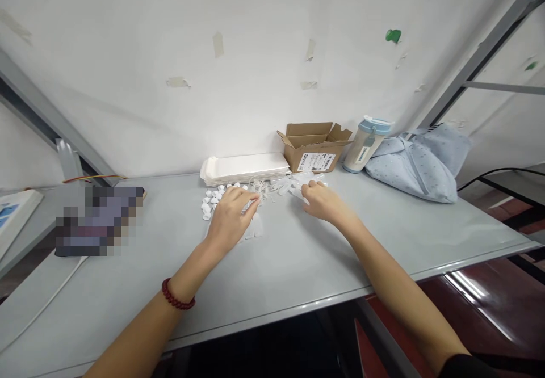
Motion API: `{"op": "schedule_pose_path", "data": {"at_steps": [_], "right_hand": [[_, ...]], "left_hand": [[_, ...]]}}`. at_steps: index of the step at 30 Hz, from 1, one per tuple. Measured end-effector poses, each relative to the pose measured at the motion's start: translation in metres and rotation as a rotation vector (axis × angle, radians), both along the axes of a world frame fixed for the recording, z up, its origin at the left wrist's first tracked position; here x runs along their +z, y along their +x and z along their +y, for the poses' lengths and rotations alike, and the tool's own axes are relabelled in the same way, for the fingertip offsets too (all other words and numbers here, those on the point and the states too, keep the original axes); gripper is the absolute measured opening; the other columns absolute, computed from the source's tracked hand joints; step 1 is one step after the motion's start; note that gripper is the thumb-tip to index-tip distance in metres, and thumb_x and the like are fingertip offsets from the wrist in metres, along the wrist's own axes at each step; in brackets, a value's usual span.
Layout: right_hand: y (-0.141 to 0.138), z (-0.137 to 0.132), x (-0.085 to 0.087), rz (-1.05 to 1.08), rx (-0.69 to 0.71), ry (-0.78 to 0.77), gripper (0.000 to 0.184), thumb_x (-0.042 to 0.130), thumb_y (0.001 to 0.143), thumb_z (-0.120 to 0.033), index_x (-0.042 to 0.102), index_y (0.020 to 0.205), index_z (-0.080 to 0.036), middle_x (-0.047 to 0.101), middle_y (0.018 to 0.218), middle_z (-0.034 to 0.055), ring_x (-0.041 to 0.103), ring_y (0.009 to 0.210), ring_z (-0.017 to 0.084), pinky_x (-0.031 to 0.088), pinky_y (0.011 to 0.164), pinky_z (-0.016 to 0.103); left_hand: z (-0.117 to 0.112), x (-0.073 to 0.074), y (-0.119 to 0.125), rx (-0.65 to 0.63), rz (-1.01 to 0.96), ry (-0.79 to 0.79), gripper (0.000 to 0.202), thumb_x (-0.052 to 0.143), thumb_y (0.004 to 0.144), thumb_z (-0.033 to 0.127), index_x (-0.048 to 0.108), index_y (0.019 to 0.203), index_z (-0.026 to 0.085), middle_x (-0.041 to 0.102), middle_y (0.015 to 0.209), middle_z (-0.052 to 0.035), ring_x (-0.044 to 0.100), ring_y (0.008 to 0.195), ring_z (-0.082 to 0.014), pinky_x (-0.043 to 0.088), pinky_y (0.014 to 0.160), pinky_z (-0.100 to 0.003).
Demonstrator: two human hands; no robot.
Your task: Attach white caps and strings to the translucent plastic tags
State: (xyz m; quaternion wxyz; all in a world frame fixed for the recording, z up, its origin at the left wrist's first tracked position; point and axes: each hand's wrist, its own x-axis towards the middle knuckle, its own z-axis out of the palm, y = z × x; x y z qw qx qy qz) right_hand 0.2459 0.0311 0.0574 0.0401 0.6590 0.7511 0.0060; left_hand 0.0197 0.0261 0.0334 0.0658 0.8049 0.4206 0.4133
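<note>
My left hand point(232, 216) is over the table with thumb and index finger pinched together. What sits between those fingertips is too small to name. Beside it lie several small white caps point(207, 201), and under it are flat clear pieces point(255, 227). A tangle of thin whitish strands point(259, 186) is just beyond the pinched fingertips. My right hand point(324, 201) has its fingers curled down onto a clear plastic piece point(298, 194) at the edge of a small heap of clear plastic pieces point(309, 177). My fingers partly cover that piece.
Behind the small parts lies a stack of long white boxes point(251, 166). An open cardboard box point(315, 154) stands beside it, then a tumbler point(366, 145) and a light blue bag point(413, 168). A blurred-out dark object point(100, 225) with a white cable point(51, 298) is at left.
</note>
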Motion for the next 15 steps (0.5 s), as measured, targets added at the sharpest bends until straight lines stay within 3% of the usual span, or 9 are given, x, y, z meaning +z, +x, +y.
{"op": "schedule_pose_path", "data": {"at_steps": [4,8,15], "right_hand": [[-0.001,-0.003,0.001,-0.006,-0.053,-0.058,0.026,0.053,0.073,0.001,0.054,0.097,-0.009,0.063,0.09,0.0199,0.063,0.083,0.031,0.039,0.059,0.03],[-0.001,-0.006,0.001,0.056,0.004,-0.092,0.024,0.057,0.073,-0.006,0.055,0.096,-0.013,0.064,0.089,0.0141,0.062,0.08,0.026,0.036,0.056,0.027],[-0.015,-0.009,-0.009,0.642,0.3,0.044,0.026,0.057,0.076,-0.018,0.051,0.102,-0.019,0.063,0.097,0.0027,0.053,0.064,0.011,0.038,0.058,0.023]], "left_hand": [[0.001,-0.001,0.0,0.002,0.027,0.026,0.017,0.049,0.088,0.023,0.066,0.086,0.021,0.066,0.085,-0.0051,0.055,0.086,-0.0206,0.047,0.077,-0.036],[0.001,-0.002,-0.001,0.01,0.042,0.021,0.017,0.05,0.087,0.022,0.067,0.086,0.02,0.065,0.084,-0.0052,0.055,0.086,-0.0208,0.047,0.077,-0.036],[-0.002,0.0,0.002,-0.061,0.006,-0.019,0.015,0.053,0.086,0.022,0.068,0.088,0.021,0.068,0.086,-0.005,0.058,0.087,-0.0212,0.047,0.077,-0.036]]}}
